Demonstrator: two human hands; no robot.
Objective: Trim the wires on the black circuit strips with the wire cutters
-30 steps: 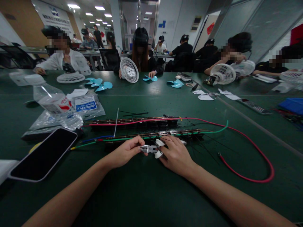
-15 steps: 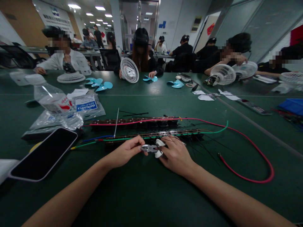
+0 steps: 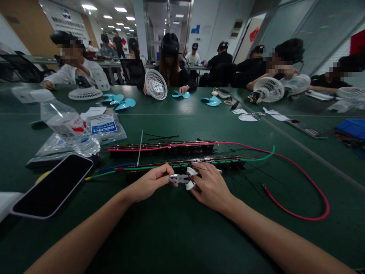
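Observation:
My right hand (image 3: 212,186) is wrapped round the white handles of a pair of pliers (image 3: 179,179), whose metal jaws point left. At the jaws' tip, the fingers of my left hand (image 3: 151,183) are pinched together; whatever they hold is too small or hidden to make out. Just behind both hands lies a long dark strip assembly (image 3: 236,164) with a green wire (image 3: 256,159) along it. A second dark strip (image 3: 128,149) lies farther back, crossed by a red wire (image 3: 242,145). An upright pale cable tie (image 3: 140,148) stands by the nearer strip's left part.
On the left are a phone (image 3: 54,186), a plastic bottle (image 3: 67,121) and a clear bag with a blue label (image 3: 104,125). The red wire loops round at right. Across the table, people sit with white fan grilles (image 3: 156,84) and blue fan blades (image 3: 125,103).
Very little differs. The pliers and my right hand have shifted slightly to the left, while my left hand keeps its place.

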